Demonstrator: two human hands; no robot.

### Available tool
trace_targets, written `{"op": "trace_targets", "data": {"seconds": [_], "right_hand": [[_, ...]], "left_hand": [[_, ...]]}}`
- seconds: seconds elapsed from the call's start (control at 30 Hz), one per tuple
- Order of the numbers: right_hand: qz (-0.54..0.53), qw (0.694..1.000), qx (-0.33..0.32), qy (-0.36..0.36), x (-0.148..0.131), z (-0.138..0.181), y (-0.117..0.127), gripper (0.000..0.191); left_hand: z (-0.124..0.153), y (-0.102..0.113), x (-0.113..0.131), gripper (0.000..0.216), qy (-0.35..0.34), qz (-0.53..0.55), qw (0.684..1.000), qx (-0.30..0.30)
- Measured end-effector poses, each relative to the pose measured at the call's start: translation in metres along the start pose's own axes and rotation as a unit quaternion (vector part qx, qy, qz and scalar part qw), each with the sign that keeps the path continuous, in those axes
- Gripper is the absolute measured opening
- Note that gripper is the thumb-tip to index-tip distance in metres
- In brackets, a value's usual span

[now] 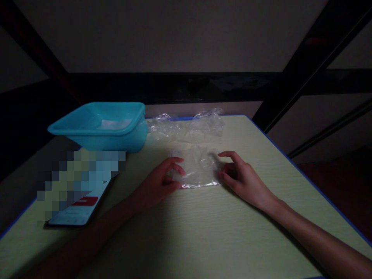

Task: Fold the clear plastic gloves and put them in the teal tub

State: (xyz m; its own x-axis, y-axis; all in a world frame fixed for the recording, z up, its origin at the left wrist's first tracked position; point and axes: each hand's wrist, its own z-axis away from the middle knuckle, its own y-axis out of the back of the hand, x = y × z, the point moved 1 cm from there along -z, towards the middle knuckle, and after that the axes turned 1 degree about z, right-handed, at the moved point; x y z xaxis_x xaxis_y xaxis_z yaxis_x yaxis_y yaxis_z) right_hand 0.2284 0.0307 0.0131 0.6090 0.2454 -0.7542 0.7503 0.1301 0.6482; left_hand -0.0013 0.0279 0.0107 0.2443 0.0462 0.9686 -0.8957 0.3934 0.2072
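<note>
A clear plastic bag (200,170) lies flat and wrinkled on the table between my two hands, its near edge catching the light. At its left side is my left hand (159,182), with curved fingers apart and the thumb by the near left corner. My right hand (242,178) is at the right side, its index finger stretched out and raised, the thumb and other fingers curled by the bag's edge. Neither hand visibly grips the plastic. Behind this bag, more crumpled clear plastic bags (203,128) lie near the far table edge.
A blue plastic basin (116,141) stands at the back left, with something pale inside. In front of it lies a phone or tablet (75,217), its screen partly blurred out. The pale wooden table (203,240) has a blue edge, and a wall panel rises behind it.
</note>
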Motion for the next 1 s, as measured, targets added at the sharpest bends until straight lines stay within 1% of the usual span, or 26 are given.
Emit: {"op": "trace_targets", "data": {"seconds": [0.17,0.23,0.3,0.37,0.4,0.47,0.53,0.6,0.7,0.9,1.0], "right_hand": [[0.015,1.0,-0.001,-0.005,0.0,0.0,0.0,0.037],[0.038,0.999,0.018,0.01,-0.001,0.002,0.0,0.035],[0.076,0.993,0.058,0.067,-0.005,0.005,0.001,0.029],[0.112,0.976,0.082,0.166,-0.01,0.009,0.001,0.021],[0.127,0.964,0.076,0.22,-0.013,0.011,0.0,0.018],[0.153,0.939,0.029,0.306,-0.018,0.015,-0.004,0.019],[0.178,0.921,-0.025,0.345,-0.019,0.017,-0.008,0.022],[0.195,0.912,-0.065,0.356,-0.019,0.018,-0.012,0.024],[0.212,0.905,-0.092,0.357,-0.018,0.017,-0.014,0.027],[0.235,0.901,-0.117,0.346,-0.019,0.015,-0.015,0.036],[0.242,0.901,-0.124,0.339,-0.019,0.016,-0.015,0.038]], "left_hand": [[-0.001,0.0,0.002,0.047,0.015,0.009,1.0,-0.003],[-0.002,0.0,0.003,0.047,0.021,0.017,1.0,0.003],[-0.002,0.0,0.004,0.047,0.024,0.02,0.999,0.009],[-0.001,0.0,0.005,0.047,0.026,0.025,0.999,0.009],[-0.001,-0.001,0.005,0.048,0.026,0.028,0.999,0.008],[-0.001,-0.001,0.005,0.049,0.023,0.031,0.999,0.006],[-0.001,-0.002,0.005,0.05,0.021,0.029,0.999,0.003],[-0.001,-0.002,0.005,0.051,0.022,0.026,0.999,0.001],[-0.001,-0.002,0.006,0.051,0.025,0.019,1.0,-0.003],[-0.001,-0.002,0.008,0.046,0.018,0.001,1.0,0.014],[-0.002,-0.002,0.007,0.043,0.015,0.003,1.0,0.01]]}}
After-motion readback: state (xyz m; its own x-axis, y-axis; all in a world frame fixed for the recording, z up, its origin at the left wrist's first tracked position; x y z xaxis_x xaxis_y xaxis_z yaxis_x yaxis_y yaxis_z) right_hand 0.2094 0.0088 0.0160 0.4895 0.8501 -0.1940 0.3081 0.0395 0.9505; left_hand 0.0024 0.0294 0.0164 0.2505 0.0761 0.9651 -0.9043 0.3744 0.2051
